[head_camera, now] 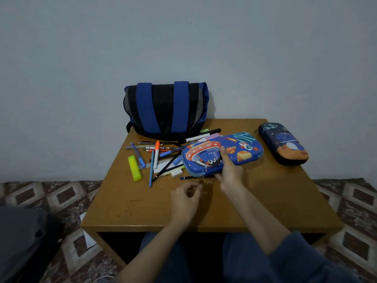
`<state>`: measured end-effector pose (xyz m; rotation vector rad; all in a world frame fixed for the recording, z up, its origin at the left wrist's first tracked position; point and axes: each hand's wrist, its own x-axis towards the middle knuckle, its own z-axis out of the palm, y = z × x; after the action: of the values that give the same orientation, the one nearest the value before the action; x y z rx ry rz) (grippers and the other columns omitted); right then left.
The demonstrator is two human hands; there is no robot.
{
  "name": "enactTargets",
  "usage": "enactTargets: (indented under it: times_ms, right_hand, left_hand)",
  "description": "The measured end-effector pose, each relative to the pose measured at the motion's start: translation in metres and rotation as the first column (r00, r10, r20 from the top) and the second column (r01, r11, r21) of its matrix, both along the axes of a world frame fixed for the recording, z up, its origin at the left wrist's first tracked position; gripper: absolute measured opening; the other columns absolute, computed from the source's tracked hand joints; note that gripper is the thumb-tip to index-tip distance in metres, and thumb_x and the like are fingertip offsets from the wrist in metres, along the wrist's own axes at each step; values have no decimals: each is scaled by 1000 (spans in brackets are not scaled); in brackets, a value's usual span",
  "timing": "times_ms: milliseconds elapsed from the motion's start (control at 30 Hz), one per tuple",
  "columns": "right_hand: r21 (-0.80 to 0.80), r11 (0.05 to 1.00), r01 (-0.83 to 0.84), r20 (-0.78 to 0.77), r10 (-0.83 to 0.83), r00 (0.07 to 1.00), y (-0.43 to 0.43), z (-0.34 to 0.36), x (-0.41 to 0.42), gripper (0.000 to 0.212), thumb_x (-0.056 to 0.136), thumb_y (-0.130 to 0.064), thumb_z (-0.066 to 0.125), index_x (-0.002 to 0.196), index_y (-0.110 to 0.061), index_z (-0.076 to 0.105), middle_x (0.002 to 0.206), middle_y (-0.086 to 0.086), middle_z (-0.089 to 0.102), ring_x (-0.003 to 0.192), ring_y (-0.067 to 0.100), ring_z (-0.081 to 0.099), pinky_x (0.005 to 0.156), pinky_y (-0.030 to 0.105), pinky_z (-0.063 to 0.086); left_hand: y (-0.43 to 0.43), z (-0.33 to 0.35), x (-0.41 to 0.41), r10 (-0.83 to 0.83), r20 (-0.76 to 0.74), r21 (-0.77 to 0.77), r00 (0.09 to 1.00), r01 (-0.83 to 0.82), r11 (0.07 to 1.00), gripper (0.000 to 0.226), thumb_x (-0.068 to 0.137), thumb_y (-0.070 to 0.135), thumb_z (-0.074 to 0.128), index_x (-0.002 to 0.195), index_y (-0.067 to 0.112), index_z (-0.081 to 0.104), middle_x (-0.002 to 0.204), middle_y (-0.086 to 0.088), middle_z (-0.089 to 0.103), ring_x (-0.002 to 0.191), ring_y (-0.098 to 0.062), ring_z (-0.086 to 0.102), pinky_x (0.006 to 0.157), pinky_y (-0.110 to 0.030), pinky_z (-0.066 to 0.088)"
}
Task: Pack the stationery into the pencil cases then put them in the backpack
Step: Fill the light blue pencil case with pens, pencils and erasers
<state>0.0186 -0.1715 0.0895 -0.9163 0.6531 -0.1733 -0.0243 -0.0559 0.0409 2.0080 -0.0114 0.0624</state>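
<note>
A blue space-print pencil case (240, 147) lies in the middle of the wooden table (142, 205), tilted up on its near edge. My right hand (230, 172) grips that edge, thumb on the lid and fingers underneath. My left hand (186, 199) is curled just below it, fingertips pinching the case's zipper pull (201, 181). A second, dark navy pencil case (283, 144) lies zipped at the right. Loose stationery is piled left of the blue case: a yellow highlighter (134, 168), an orange-capped marker (156, 154), blue pens, a black marker (199, 135), an eraser (177, 172). The blue-and-black backpack (165, 109) stands at the back.
The backpack leans on the grey wall at the table's far edge. A patterned carpet (357, 201) surrounds the low table. A dark bundle (22, 242) lies on the floor at the lower left. My knees sit under the table's front edge.
</note>
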Motion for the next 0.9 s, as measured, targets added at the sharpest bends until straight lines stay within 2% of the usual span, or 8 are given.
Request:
enactTargets:
  times_ms: [200, 267, 367, 467, 533, 700, 800, 900]
  right_hand:
    - [6, 1000, -25, 22, 25, 999, 2, -1, -2, 38, 80, -25, 71, 109, -14, 49, 99, 4, 63, 82, 18, 63, 75, 37, 55]
    - [-13, 999, -42, 21, 42, 999, 3, -4, -3, 36, 80, -25, 72, 106, -16, 49, 96, 2, 63, 79, 17, 64, 76, 38, 55]
    - [-29, 999, -41, 14, 41, 999, 1, -5, -3, 40, 78, -25, 73, 109, -16, 49, 95, 2, 64, 76, 15, 64, 74, 38, 56]
    - [-41, 999, -7, -6, 7, 1000, -7, -5, -2, 42, 78, -26, 74, 111, -13, 51, 100, 4, 65, 80, 18, 64, 79, 40, 56]
    - [-21, 999, 24, -2, -24, 1000, -14, -4, -2, 39, 79, -24, 73, 109, -12, 51, 101, 5, 64, 83, 19, 63, 81, 41, 56]
    - [53, 998, 35, -2, -35, 999, -16, -1, -4, 35, 80, -22, 72, 104, -12, 48, 99, 5, 62, 83, 19, 62, 79, 40, 55]
    - [50, 999, 14, 1, -14, 1000, -13, -2, -6, 36, 80, -22, 71, 106, -12, 49, 101, 6, 63, 83, 19, 63, 80, 40, 55]
    - [51, 998, 32, 15, -33, 999, -14, 0, -5, 37, 80, -23, 71, 107, -12, 49, 99, 5, 63, 86, 20, 62, 78, 38, 55]
  left_hand:
    - [-5, 2, 0, 14, -99, -145, 995, -28, 989, 17, 81, 34, 67, 73, 22, 59, 73, 4, 63, 75, -13, 61, 71, -28, 49]
    - [-5, 8, -1, 50, -38, -41, 998, -52, 998, 21, 86, 33, 63, 68, 22, 59, 68, 6, 60, 67, -7, 57, 64, -20, 45]
    - [2, 9, -4, -27, 168, 288, 985, -23, 957, 14, 90, 28, 58, 81, 21, 67, 73, 9, 64, 65, -2, 57, 60, -15, 45]
    - [15, 0, -4, -131, 478, 486, 868, -137, 863, 6, 81, 17, 71, 86, 16, 73, 72, 6, 70, 57, -4, 61, 51, -11, 41]
    - [20, -5, -3, -181, 550, 513, 815, -158, 843, 12, 77, 20, 75, 89, 16, 75, 74, 5, 72, 57, -5, 64, 52, -11, 39]
    - [8, -3, 0, -7, 169, 391, 986, -60, 918, 53, 82, 47, 61, 127, 21, 55, 110, 2, 68, 85, -4, 63, 75, -20, 53]
    - [-3, -2, 6, 57, 65, 276, 996, -73, 958, 66, 74, 52, 66, 129, 18, 53, 112, 0, 67, 89, -6, 63, 79, -22, 53]
    - [-10, -2, 7, 102, 32, 204, 994, -106, 973, 55, 74, 46, 70, 121, 19, 61, 109, 2, 69, 87, -3, 61, 76, -19, 49]
